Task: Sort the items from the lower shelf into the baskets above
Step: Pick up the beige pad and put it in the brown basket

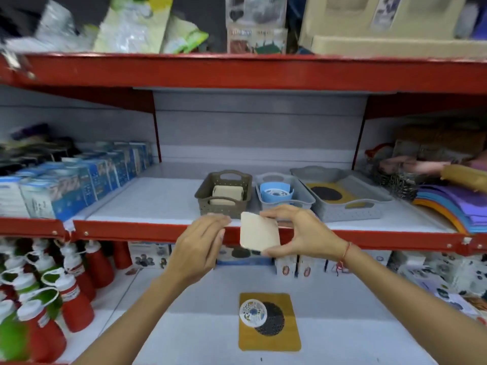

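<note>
My right hand (303, 233) pinches a beige square pad (259, 233) in front of the red shelf edge, just below the baskets. My left hand (199, 245) is beside the pad's left corner, fingers apart, holding nothing. On the upper shelf stand a brown basket (224, 205) with beige pads inside, a small grey basket (286, 200) with blue items, and a wide grey tray (350, 206) with a yellow mat bearing a black disc. On the lower shelf lies a yellow mat (268, 335) with a black disc and a white round patterned piece (253, 312) on it.
Blue-and-white boxes (79, 183) fill the upper shelf's left side, and coloured foam sheets (453, 206) lie at its right. Red and green squeeze bottles (52, 291) crowd the lower shelf's left. Small boxes (290, 267) line the back of the lower shelf.
</note>
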### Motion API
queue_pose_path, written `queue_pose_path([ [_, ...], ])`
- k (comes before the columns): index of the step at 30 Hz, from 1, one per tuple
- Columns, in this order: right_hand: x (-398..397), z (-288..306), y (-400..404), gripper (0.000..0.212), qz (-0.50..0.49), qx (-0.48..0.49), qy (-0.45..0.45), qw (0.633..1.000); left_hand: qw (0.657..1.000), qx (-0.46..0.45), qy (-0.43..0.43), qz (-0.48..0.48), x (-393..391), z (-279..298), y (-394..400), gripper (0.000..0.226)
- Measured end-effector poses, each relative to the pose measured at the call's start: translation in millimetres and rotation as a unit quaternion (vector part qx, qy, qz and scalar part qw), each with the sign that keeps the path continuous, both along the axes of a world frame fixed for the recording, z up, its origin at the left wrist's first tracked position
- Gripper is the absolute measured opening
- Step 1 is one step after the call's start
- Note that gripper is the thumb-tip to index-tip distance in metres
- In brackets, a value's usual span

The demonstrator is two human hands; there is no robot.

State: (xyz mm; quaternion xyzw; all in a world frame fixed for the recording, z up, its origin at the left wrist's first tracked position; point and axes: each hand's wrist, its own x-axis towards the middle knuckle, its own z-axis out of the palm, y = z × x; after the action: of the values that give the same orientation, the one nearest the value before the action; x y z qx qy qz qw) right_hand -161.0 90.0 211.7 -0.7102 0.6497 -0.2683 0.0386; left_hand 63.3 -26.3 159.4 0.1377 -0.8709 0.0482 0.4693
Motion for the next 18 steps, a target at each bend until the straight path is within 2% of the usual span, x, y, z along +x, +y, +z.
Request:
queue_pose_path([
  [2,-1.1,19.4,-18.7,0.080,-0.012,-0.022,-0.015,1.000,0.999,0.020,-0.005,0.043,-3.4,21.5,-20.0,0.039],
  [5,-5.6,42.8,-55.9,0.076,-0.038,-0.047,-0.031,0.998,0.986,0.086,-0.069,0.128,-12.8,44.4,-55.1,0.052],
  [8,-9.2,56.0,-99.1,0.073,-0.062,-0.011,-0.021,0.998,0.949,0.150,-0.201,0.191,-21.6,55.1,-92.4,0.061],
  [11,-10.1,54.3,-141.1,0.069,-0.051,0.055,-0.006,0.997,0.906,0.222,-0.305,0.192,-24.9,53.8,-117.0,0.071],
  [13,-10.0,48.3,-162.8,0.063,-0.041,0.089,0.012,0.995,0.897,0.255,-0.313,0.178,-26.2,50.8,-125.2,0.076],
  [18,-8.7,32.6,-191.0,0.042,0.003,0.136,0.002,0.991,0.899,0.255,-0.309,0.179,-27.2,44.2,-130.8,0.081],
])
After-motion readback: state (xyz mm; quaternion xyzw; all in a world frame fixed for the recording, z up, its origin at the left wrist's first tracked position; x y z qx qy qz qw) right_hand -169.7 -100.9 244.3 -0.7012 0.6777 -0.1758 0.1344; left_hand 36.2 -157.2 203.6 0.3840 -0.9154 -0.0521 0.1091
